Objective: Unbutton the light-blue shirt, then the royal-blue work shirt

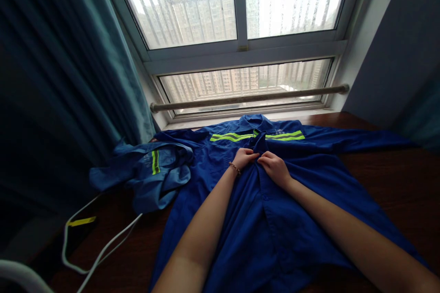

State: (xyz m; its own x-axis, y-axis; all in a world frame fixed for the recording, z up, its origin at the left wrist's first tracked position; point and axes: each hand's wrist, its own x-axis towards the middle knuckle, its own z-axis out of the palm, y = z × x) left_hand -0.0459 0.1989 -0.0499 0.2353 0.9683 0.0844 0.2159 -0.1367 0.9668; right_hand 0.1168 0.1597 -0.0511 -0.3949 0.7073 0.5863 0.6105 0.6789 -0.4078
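Note:
A blue work jacket (220, 219) with a yellow-green reflective stripe across the chest lies spread on the dark wooden table, its collar toward the window. Both hands meet at its front placket, just below the stripe. My left hand (244, 158), with a beaded bracelet at the wrist, pinches one edge of the placket. Close beside it, my right hand (275, 168) pinches the cloth from the other side. The fabric bunches up between the fingertips; any button there is too small or hidden to make out.
A second, crumpled blue garment (161, 187) with a reflective patch lies at the left. Near it are a white cable (99, 256) and a yellow strip (82, 221). A curtain (85, 55) hangs left; a rail (250, 99) crosses the window behind the brown table (388, 187).

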